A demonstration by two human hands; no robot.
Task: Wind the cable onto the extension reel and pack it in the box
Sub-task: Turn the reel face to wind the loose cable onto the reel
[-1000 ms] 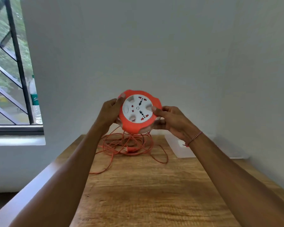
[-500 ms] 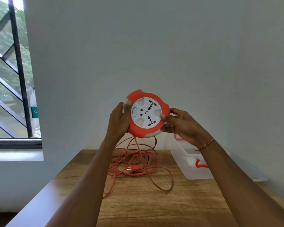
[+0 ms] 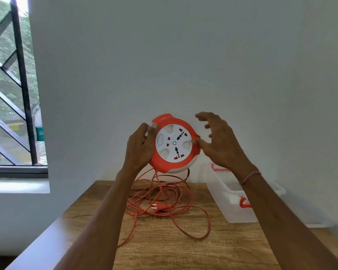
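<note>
My left hand [image 3: 140, 148]: wrapped on the reel [image 3: 175, 143], held upright in the air above the worktop [image 3: 183, 250]. My right hand [image 3: 220, 142]: fingers spread, thumb touching the reel's rim. Cable [image 3: 170, 203]: loose coils on the worktop, plug [image 3: 160, 207] among them. Clear box [image 3: 234, 199]: right of the coils.

Right hand [image 3: 220, 145]: fingers now spread open and lifted off the reel [image 3: 174, 143]; only the thumb touches its right edge, where half a second ago the hand gripped it.
Reel: white face turned a little clockwise.
Box [image 3: 232, 199]: more of it shows beside the right forearm than before.
</note>
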